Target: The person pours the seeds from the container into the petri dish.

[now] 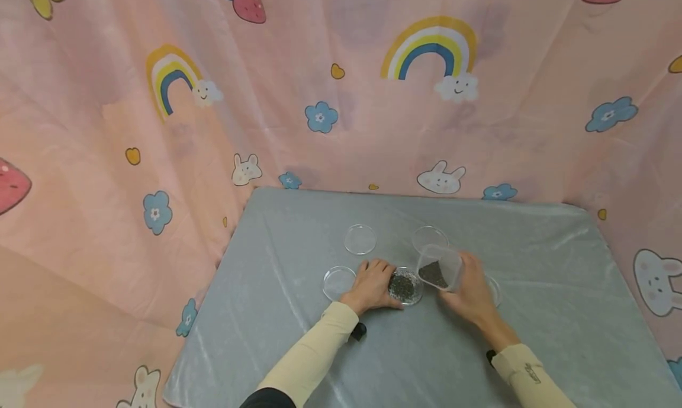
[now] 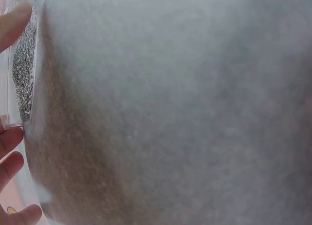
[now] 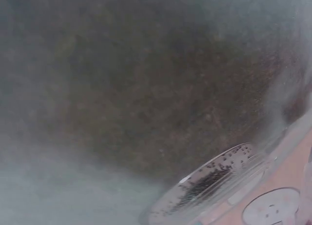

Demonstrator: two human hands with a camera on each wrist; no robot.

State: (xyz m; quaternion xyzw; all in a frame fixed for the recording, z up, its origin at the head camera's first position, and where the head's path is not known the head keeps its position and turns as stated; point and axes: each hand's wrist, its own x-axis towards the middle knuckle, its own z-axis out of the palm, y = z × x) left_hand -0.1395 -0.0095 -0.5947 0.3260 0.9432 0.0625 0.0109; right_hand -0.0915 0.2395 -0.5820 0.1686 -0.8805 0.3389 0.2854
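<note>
A shallow, round, clear dish (image 1: 417,295) is gripped at its edge by the left hand (image 1: 372,285); its floor is partly covered by dark granules (image 1: 402,287). A translucent tub (image 1: 450,264) is held by the right hand (image 1: 469,292), tilted toward the left hand, with dark granular material (image 1: 433,273) gathered in its lower corner. The dish is positioned between both hands.
</note>
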